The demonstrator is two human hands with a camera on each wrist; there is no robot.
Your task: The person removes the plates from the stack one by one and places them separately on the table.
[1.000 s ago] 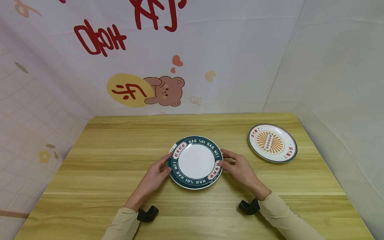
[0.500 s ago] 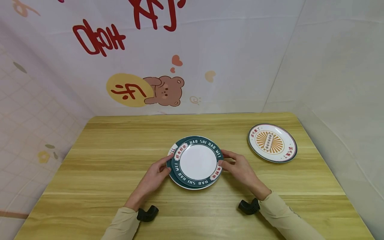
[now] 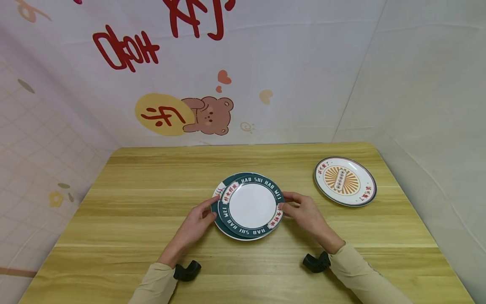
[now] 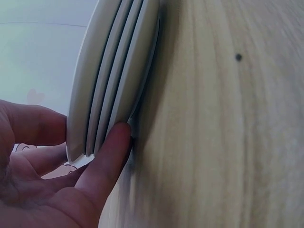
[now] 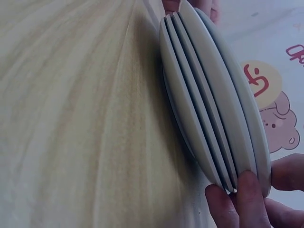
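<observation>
A stack of plates [image 4: 114,71] stands on the wooden table, several rims showing one under another. On top lies a smaller plate [image 3: 252,205] with a white centre and a dark green lettered rim, set off to the right. A larger green-rimmed plate [image 3: 219,220] shows beneath it on the left. My left hand [image 3: 195,221] holds the left side of the stack, fingers and thumb against the rims. With the thumb over its edge, my right hand [image 3: 305,211] grips the top plate on the right; in the right wrist view other fingertips [image 5: 250,183] touch the rims below.
A white plate [image 3: 344,181] with an orange sunburst lies alone at the back right of the wooden table [image 3: 133,185]. Behind it hangs a printed cloth [image 3: 296,63] with a bear. Black wrist mounts [image 3: 187,270] sit by both sleeves.
The top plate has slid right over the stack with my right hand, baring more of the larger plate's left rim. My left hand has stayed in place.
</observation>
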